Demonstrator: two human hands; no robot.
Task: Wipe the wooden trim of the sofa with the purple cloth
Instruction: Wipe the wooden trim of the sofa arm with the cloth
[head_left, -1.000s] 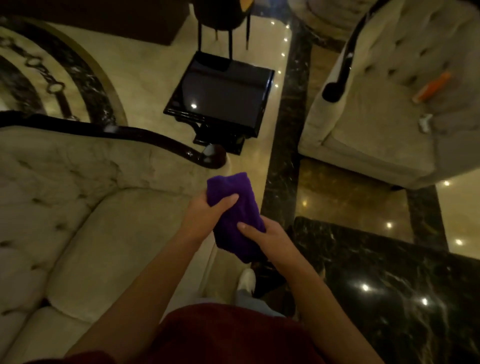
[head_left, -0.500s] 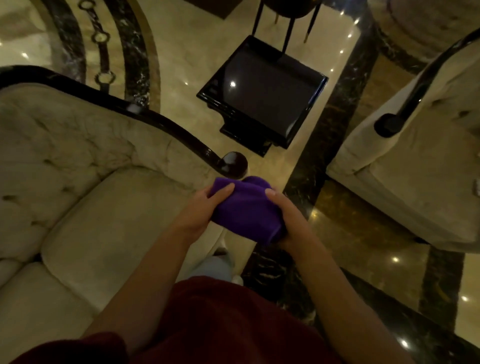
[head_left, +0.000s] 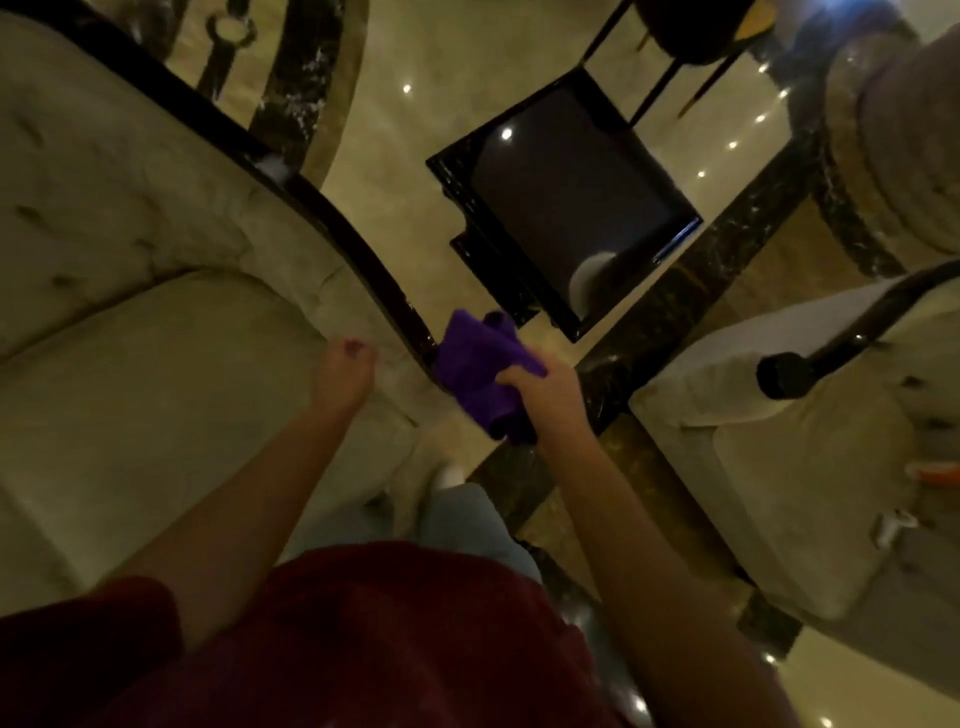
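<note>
I see the right hand (head_left: 545, 387) clenched around the purple cloth (head_left: 480, 364), which is bunched over the lower end of the sofa's dark wooden trim (head_left: 363, 249), mostly ahead and left of the knuckles. Left hand (head_left: 345, 371) holds nothing, fingers loosely curled over the cream armrest upholstery (head_left: 291, 291).

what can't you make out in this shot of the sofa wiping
Head view only:
- End of the wooden trim: covered by the purple cloth.
- Right hand fingers: buried in the cloth.
- Left hand: blurred, touching sofa or not unclear.
- Small items on the other sofa: too blurred to identify.
</note>
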